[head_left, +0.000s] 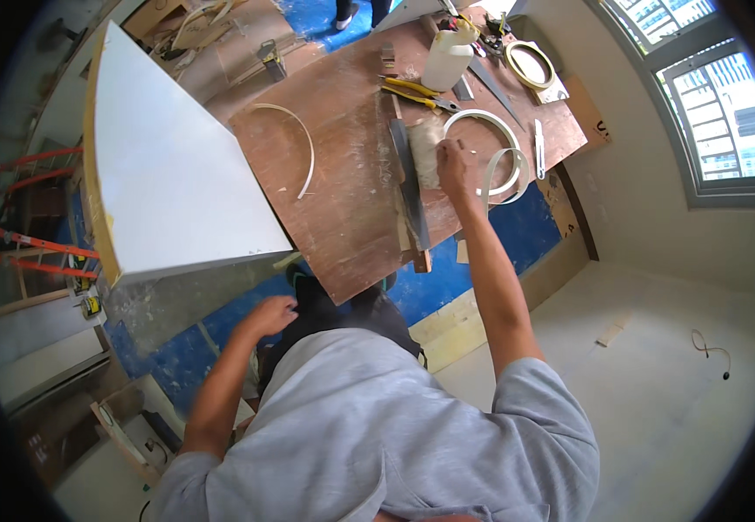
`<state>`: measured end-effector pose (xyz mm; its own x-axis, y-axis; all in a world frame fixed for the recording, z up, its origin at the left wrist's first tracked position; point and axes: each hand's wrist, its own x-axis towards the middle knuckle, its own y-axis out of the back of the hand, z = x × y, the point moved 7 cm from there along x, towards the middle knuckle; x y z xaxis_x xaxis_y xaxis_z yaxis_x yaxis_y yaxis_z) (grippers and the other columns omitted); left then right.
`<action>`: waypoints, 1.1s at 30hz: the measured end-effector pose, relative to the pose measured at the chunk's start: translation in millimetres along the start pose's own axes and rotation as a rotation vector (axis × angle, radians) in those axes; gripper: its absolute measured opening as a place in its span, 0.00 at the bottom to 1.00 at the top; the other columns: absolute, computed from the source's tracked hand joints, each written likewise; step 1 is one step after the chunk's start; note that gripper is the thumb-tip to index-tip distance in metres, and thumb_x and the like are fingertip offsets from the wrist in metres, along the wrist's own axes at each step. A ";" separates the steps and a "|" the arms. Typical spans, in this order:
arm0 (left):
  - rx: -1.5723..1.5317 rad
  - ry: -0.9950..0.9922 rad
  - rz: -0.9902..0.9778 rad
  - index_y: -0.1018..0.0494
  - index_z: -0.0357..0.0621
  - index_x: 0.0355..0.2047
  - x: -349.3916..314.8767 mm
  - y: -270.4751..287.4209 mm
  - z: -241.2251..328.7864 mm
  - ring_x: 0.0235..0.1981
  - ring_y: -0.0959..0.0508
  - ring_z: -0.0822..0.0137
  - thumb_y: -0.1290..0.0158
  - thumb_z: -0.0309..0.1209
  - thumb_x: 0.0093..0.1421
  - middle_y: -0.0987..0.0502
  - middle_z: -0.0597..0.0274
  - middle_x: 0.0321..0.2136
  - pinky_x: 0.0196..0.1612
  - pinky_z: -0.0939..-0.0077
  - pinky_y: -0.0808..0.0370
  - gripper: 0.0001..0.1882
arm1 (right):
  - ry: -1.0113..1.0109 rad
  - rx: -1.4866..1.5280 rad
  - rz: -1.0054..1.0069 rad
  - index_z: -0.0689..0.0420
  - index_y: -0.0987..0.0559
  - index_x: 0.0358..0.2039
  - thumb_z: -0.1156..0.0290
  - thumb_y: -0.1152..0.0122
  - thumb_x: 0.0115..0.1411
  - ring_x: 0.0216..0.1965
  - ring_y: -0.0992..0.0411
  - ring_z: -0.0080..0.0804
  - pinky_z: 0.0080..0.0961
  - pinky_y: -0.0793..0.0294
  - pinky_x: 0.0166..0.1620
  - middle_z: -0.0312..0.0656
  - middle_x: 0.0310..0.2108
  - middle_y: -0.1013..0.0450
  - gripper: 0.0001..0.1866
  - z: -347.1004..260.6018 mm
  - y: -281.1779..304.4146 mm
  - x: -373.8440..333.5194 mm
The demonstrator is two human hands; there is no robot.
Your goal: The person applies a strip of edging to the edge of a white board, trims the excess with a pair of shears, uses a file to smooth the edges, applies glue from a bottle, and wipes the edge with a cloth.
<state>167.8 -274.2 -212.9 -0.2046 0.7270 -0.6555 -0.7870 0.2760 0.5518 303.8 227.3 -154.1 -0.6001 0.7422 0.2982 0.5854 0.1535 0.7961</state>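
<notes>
My right hand reaches over the brown work table, its fingers bent together beside a ring-shaped roll of white edging strip. Whatever the fingers hold is too small to make out. A loose loop of the strip curls up just right of the hand. Left of my fingers lies a pale, rough-looking pad or roll, next to a long dark grey bar. My left hand hangs in front of my body, off the table, loosely curled with its fingers slightly apart and nothing seen in it.
A large white panel stands at the table's left. Yellow-handled pliers, a white plastic bottle, a cutter knife and a tape roll lie farther back. A curved strip rests on the table. Another person's foot shows beyond.
</notes>
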 end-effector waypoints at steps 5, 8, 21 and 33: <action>-0.269 -0.598 0.323 0.27 0.33 0.56 9.3 78.7 213.1 0.51 0.22 0.46 0.41 0.35 0.61 0.23 0.39 0.47 0.54 0.59 0.25 0.26 | -0.252 0.119 0.237 0.58 0.21 0.39 0.61 0.49 0.74 0.34 0.24 0.36 0.37 0.26 0.38 0.43 0.32 0.24 0.14 -15.1 144.2 -4.2; -0.339 -0.723 0.382 0.39 0.38 0.68 51.7 105.1 296.4 0.63 0.32 0.45 0.39 0.38 0.61 0.35 0.41 0.63 0.65 0.58 0.34 0.38 | -0.347 0.662 0.295 0.62 0.23 0.47 0.62 0.52 0.75 0.37 0.22 0.30 0.30 0.23 0.40 0.39 0.35 0.23 0.16 -28.9 204.8 -24.5; -0.526 -0.852 0.257 0.25 0.43 0.52 33.3 7.8 362.8 0.46 0.20 0.53 0.36 0.48 0.60 0.22 0.49 0.44 0.48 0.59 0.25 0.27 | -0.865 1.702 -0.086 0.50 0.34 0.68 0.51 0.56 0.72 0.64 0.31 0.42 0.46 0.29 0.63 0.41 0.66 0.33 0.29 -79.6 100.1 -291.3; -1.627 -0.311 -0.747 0.25 0.55 0.56 -55.1 -1.3 169.7 0.50 0.20 0.67 0.58 0.51 0.74 0.18 0.64 0.48 0.51 0.65 0.22 0.22 | 0.184 0.155 -0.326 0.62 0.34 0.61 0.68 0.23 0.46 0.47 0.25 0.55 0.47 0.26 0.51 0.55 0.49 0.26 0.43 -303.8 85.6 -262.3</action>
<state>279.0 -208.0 -90.0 0.3724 0.8825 -0.2872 -0.4117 -0.1202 -0.9034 345.7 -152.4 -4.2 -0.8472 0.5114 0.1437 0.4152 0.4687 0.7797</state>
